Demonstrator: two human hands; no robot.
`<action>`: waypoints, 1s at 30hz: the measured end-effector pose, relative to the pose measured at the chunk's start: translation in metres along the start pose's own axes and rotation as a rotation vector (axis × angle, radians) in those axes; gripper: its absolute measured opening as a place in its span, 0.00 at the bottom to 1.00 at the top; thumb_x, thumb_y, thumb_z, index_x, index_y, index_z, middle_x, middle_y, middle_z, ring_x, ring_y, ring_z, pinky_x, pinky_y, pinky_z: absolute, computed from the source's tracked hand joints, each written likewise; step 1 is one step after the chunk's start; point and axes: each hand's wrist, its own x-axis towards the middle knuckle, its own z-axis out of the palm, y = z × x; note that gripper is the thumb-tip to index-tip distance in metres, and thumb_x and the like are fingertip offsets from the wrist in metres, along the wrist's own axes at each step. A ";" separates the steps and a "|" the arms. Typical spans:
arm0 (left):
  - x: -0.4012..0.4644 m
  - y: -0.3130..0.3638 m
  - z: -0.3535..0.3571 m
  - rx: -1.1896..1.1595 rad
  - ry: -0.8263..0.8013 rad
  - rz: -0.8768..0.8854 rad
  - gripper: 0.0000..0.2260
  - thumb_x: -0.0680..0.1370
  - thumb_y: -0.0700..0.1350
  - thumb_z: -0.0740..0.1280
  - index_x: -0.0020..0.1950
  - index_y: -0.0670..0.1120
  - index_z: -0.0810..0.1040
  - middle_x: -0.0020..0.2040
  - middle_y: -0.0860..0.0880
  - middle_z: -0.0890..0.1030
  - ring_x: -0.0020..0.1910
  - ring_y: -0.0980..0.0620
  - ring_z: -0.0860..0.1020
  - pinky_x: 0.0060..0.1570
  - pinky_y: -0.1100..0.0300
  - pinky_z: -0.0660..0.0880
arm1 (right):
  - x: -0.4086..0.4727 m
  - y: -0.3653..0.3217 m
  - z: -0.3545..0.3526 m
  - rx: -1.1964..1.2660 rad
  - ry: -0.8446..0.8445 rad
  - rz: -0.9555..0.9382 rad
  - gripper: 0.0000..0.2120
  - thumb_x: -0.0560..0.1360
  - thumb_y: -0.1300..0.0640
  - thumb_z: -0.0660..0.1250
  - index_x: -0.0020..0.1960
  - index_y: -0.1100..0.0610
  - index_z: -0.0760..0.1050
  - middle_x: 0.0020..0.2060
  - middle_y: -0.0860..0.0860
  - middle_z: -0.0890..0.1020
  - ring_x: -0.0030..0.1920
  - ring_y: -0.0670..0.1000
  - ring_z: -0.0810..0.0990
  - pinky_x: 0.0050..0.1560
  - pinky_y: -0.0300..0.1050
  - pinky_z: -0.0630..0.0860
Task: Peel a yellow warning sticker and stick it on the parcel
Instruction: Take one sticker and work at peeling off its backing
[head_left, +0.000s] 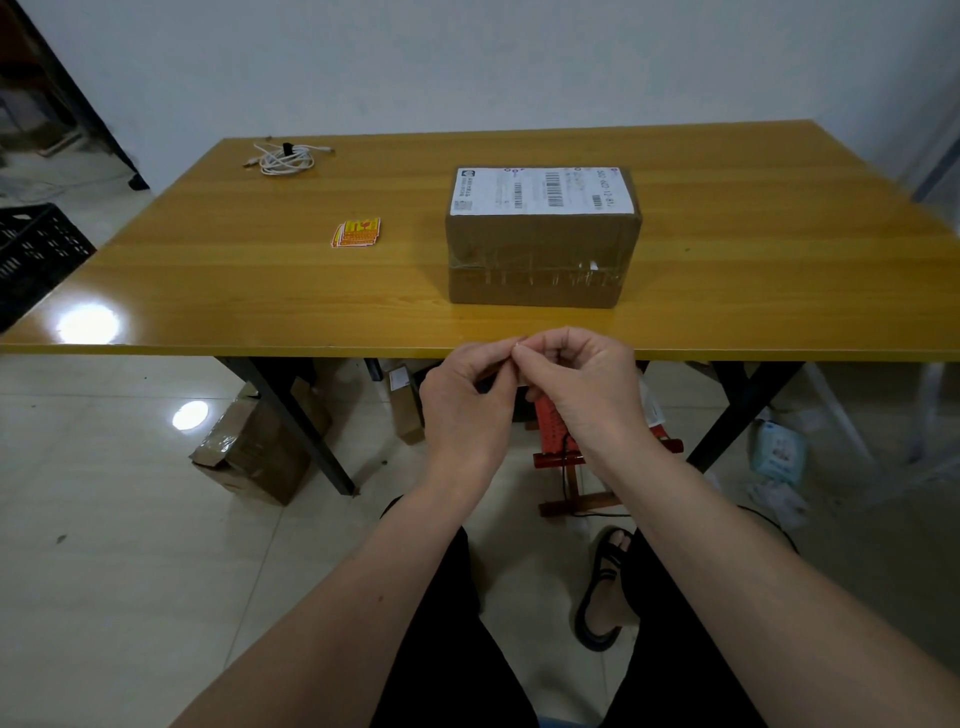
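Left hand (462, 395) and right hand (576, 379) are raised together just short of the desk's near edge, right of its middle. Fingers of both are curled and the fingertips meet at one point. Something very small appears to be pinched between them; it is largely hidden by the fingers, and whether it is a sticker cannot be told from this view. Neither hand touches the desk (260, 291).

The parcel (540, 244), a brown cardboard box bound with clear tape, stands beyond the hands, right of the desk's centre and set back from the near edge. A white shipping label (543, 189) with barcodes covers its top face. No yellow sticker is visible on the faces seen.

The stack of yellow warning stickers (357, 233), printed in red and orange, lies flat left of the parcel and well apart from it, about mid-depth on the desk.

A coiled white cable (284, 157) lies near the far left corner.

On the floor beneath the desk are a cardboard box (254, 447) by the left leg and a red wooden stool (571, 457) under the hands. A black crate (36, 249) sits off the left edge.
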 end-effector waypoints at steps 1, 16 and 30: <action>0.000 0.000 0.000 0.004 0.000 0.005 0.10 0.75 0.37 0.68 0.51 0.49 0.84 0.46 0.53 0.83 0.48 0.56 0.82 0.53 0.56 0.79 | 0.000 0.000 0.000 0.001 -0.001 0.001 0.03 0.71 0.66 0.71 0.39 0.61 0.79 0.33 0.55 0.80 0.34 0.50 0.78 0.32 0.37 0.77; -0.003 0.001 -0.001 0.002 -0.020 0.017 0.11 0.75 0.37 0.68 0.52 0.49 0.83 0.48 0.52 0.84 0.49 0.59 0.81 0.50 0.67 0.77 | -0.001 0.001 -0.001 0.048 -0.016 0.015 0.04 0.71 0.66 0.70 0.38 0.61 0.78 0.31 0.58 0.74 0.28 0.52 0.71 0.30 0.41 0.72; -0.002 0.009 0.001 -0.207 -0.025 -0.146 0.08 0.74 0.38 0.70 0.51 0.46 0.84 0.46 0.52 0.85 0.47 0.59 0.83 0.43 0.71 0.77 | -0.001 0.000 -0.003 0.085 -0.010 0.022 0.04 0.72 0.66 0.69 0.39 0.61 0.78 0.29 0.54 0.74 0.27 0.46 0.71 0.29 0.38 0.71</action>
